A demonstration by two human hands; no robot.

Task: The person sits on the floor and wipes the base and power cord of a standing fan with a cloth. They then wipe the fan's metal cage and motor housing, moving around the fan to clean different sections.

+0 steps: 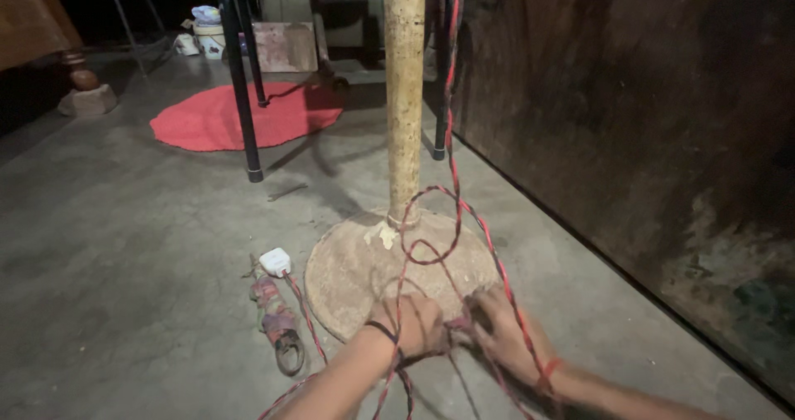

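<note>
Far left: We see one red mat on the floor, well away from us, and one black leg of a frame standing on its edge.
Sandal: One sandal lies on the floor, just left of the base.
Plug: One white plug lies beside the sandal, with the cord running from it.
Left hand: Our left hand is curled shut on the cord, at the near edge of the base. It has a dark band on the wrist.
Cord: One red and black cord hangs down along the pole, makes loose loops over the base, and comes down into both hands.
Pole: One yellow pole stands straight up from one round, rusty base.
Right hand: Our right hand lies flat on the base edge, just beside the left one, fingers bent over the cord. We cannot tell how hard it grips. A red band sits on the wrist.
Right side: One dark wall runs along the floor.
Step now: We think we are gathering the loose cord at the base.
Next move: We judge it needs both hands to keep hold and pull the loops in gently, so the cord does not snag on the pole.
</note>
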